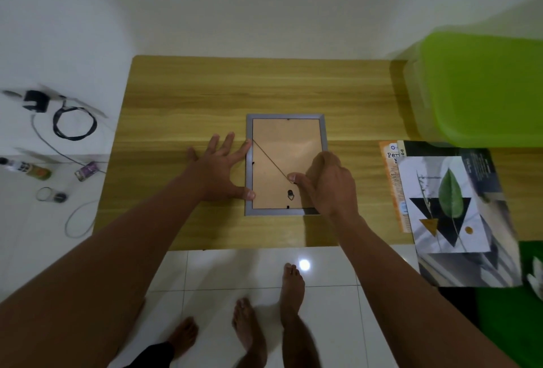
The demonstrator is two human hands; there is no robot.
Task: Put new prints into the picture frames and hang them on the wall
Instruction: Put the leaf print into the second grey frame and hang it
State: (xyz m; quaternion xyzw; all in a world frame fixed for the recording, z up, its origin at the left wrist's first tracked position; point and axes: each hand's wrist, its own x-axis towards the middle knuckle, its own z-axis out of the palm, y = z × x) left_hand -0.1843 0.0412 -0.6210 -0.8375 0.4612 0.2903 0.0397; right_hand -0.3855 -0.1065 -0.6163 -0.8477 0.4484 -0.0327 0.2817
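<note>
**On the light wooden table (205, 88), a grey rectangular picture frame (249, 162) braced for opening**

At the middle of the tabletop the frame lay face down, its brown backing board (286, 144) and small black hanging hook (290, 195) turned upward, most likely so that the back could be reached and a new print put in.

The left hand (219, 167) lay flat on the wood beside the frame with its fingers straight and spread wide. It held nothing; the forefinger tip and thumb tip touched the left rail, apparently to stop the frame from sliding.

The right hand (326, 182) hovered over the lower right part of the backing with its fingers curled. Thumb and forefinger met at the lower end of a thin dark strand (270, 159) that ran diagonally across the board, and seemed to pinch it, though the grip was partly hidden.

A leaf-and-triangle print (443, 203) waited on a stack of papers at the table's right edge, well apart from the frame and within easy reach. Nothing had yet been hung.
</note>
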